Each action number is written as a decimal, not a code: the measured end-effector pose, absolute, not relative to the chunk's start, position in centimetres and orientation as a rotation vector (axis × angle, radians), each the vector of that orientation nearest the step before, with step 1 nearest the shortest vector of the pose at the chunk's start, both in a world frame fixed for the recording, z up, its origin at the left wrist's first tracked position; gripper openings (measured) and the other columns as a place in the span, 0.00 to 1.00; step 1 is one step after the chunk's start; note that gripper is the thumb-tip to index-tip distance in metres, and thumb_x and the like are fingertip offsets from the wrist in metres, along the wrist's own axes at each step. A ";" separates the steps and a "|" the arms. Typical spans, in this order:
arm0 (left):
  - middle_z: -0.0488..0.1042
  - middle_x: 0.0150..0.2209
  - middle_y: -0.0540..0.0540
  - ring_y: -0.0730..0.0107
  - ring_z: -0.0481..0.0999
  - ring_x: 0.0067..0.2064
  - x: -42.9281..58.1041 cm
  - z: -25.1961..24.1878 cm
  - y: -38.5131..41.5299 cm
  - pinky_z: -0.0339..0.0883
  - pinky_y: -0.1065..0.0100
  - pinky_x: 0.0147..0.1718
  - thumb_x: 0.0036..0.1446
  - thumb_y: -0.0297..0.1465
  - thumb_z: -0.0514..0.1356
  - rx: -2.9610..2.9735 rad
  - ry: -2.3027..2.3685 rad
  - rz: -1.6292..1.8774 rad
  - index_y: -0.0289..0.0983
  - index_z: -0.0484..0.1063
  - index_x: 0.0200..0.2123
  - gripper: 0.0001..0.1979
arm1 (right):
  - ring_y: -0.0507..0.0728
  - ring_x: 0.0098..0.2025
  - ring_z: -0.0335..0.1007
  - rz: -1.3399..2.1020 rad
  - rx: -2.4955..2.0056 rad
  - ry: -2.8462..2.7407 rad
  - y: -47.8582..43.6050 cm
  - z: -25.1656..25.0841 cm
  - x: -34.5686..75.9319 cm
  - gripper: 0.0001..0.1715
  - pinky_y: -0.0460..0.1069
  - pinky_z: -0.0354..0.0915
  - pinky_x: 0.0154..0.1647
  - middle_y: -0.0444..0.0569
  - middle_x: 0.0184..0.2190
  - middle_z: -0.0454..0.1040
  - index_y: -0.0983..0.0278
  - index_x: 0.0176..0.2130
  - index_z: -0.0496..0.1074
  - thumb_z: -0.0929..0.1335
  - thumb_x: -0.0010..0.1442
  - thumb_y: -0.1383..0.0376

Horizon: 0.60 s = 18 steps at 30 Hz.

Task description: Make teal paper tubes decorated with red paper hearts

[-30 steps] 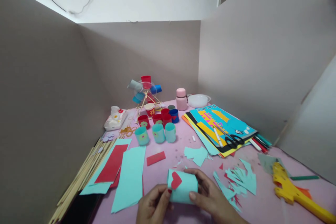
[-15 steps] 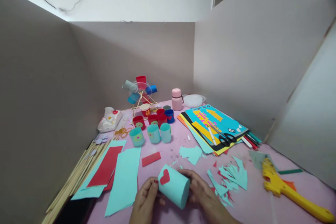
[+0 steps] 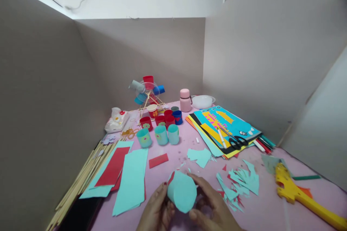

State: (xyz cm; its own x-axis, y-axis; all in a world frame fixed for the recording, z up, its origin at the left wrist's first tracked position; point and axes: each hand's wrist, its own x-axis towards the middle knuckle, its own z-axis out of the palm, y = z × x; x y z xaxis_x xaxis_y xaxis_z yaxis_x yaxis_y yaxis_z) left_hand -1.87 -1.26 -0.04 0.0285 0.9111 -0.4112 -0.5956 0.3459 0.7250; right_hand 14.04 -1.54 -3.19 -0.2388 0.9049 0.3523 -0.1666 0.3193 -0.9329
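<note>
Between my two hands is a light-blue paper cup point(image 3: 184, 192), tipped so that its closed round end faces me. Part of a red heart shows on its upper left side. My left hand point(image 3: 156, 205) wraps the cup's left side, thumb on top. On the other side, my right hand point(image 3: 211, 202) grips it with fingers behind and the thumb by the lower rim. Just beyond the cup lies a red paper strip point(image 3: 158, 160). Three light-blue paper cups with small flowers, one of them this light-blue cup point(image 3: 144, 138), stand farther back.
Light-blue paper sheets point(image 3: 131, 184) and wooden sticks point(image 3: 81, 184) lie left. Paper scraps point(image 3: 244, 180) and a yellow glue gun point(image 3: 298, 195) are at right. Scissors point(image 3: 234, 140) rest on stacked coloured paper point(image 3: 244, 124). Behind stand red cups point(image 3: 146, 123), a pink bottle point(image 3: 185, 101) and a stick-framed wheel point(image 3: 148, 92).
The light-blue cup has been turned so its closed end faces me and the heart has rolled to the upper left. My right thumb has moved to the cup's lower edge.
</note>
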 end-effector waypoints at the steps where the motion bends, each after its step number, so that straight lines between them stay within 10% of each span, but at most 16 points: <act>1: 0.75 0.23 0.53 0.78 0.71 0.23 -1.7 0.1 -1.3 0.66 0.79 0.23 0.43 0.30 0.69 0.389 0.950 1.194 0.37 0.76 0.27 0.06 | 0.57 0.36 0.68 1.146 -0.713 -1.481 -1.6 -3.2 14.1 0.35 0.46 0.63 0.28 0.50 0.45 0.69 0.51 0.56 0.62 0.70 0.51 0.49; 18: 0.63 0.18 0.56 0.74 0.62 0.22 -2.8 -1.1 -1.1 0.60 0.73 0.22 0.38 0.49 0.67 0.745 1.156 1.406 0.38 0.67 0.22 0.20 | 0.55 0.26 0.68 1.333 -0.947 -1.308 -1.0 -5.6 14.0 0.39 0.49 0.64 0.29 0.56 0.43 0.71 0.62 0.54 0.63 0.59 0.55 0.40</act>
State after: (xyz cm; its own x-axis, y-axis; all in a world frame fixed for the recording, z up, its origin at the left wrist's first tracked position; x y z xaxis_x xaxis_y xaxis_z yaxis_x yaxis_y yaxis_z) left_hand -2.78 -1.06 -1.11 -0.1870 0.9680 -0.1672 -0.3509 0.0931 0.9318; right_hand 14.00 -1.00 -5.55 -0.1928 0.9752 0.1089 -0.1276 0.0851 -0.9882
